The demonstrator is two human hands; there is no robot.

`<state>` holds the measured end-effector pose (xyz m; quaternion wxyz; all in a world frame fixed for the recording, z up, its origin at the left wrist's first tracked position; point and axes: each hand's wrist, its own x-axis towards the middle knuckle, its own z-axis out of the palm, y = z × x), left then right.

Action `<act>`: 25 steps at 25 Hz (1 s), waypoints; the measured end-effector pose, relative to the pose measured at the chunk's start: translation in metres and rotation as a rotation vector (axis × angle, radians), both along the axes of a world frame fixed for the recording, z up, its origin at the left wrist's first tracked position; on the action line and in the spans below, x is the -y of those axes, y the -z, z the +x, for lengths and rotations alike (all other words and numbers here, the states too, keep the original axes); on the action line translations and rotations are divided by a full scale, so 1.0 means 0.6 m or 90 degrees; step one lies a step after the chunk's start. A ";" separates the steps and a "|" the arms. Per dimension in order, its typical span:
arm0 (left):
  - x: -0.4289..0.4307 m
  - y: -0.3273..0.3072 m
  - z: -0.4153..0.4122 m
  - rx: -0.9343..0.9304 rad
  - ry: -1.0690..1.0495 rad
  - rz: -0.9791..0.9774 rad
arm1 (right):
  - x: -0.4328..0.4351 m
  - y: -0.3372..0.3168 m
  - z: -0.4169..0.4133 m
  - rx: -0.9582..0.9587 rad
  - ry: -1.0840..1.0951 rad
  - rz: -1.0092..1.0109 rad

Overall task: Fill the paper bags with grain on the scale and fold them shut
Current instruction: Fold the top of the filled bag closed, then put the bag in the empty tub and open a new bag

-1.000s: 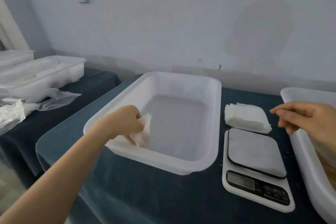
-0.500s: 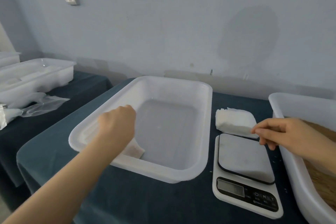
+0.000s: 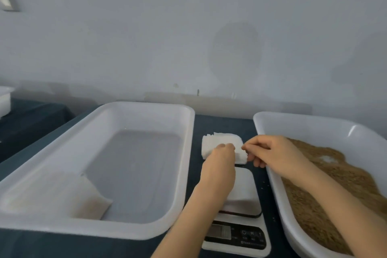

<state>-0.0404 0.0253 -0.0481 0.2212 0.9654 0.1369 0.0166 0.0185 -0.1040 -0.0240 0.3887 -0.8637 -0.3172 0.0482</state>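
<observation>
Both hands meet at the stack of empty paper bags (image 3: 213,140), which lies on the dark tablecloth (image 3: 222,123) just behind the kitchen scale (image 3: 243,197), between the white tub (image 3: 188,153) on the left and the grain tub (image 3: 270,182) on the right. The left hand (image 3: 219,163) reaches across the scale's platform with its fingers bent down onto the top of the stack. Whether they pin it or grasp it cannot be told, since the fingertips are turned away and blurred. The right hand (image 3: 272,153) has its fingers curled, and thumb and forefinger appear to nip the stack's near right corner, as if peeling one bag free. The likeliest slip is that thin bags cling together, so two or three lift as one, or the whole stack drags toward the scale if the left hand is not holding it down. A second risk lies under the left forearm, which passes close over the weighing platform. Any lean on it could upset the zero before a bag is set there, and the display (image 3: 221,231) is too blurred to read as a check. Later the bag must stand open on a small platform beside a deep bed of brown grain (image 3: 335,190) — a limp or half-opened mouth would send grain onto the cloth and the scale. One filled, folded bag (image 3: 90,199) lies in the near left corner of the left tub, so most of the work looks to be ahead.
</observation>
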 end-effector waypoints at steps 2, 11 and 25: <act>-0.009 0.017 0.040 0.014 -0.018 0.031 | -0.003 0.002 0.003 -0.010 -0.001 0.005; -0.059 0.069 0.149 -0.043 0.030 0.253 | -0.007 0.006 0.005 -0.032 0.001 -0.008; -0.041 0.076 0.092 0.302 -0.140 0.048 | -0.009 0.009 0.008 -0.027 0.004 -0.010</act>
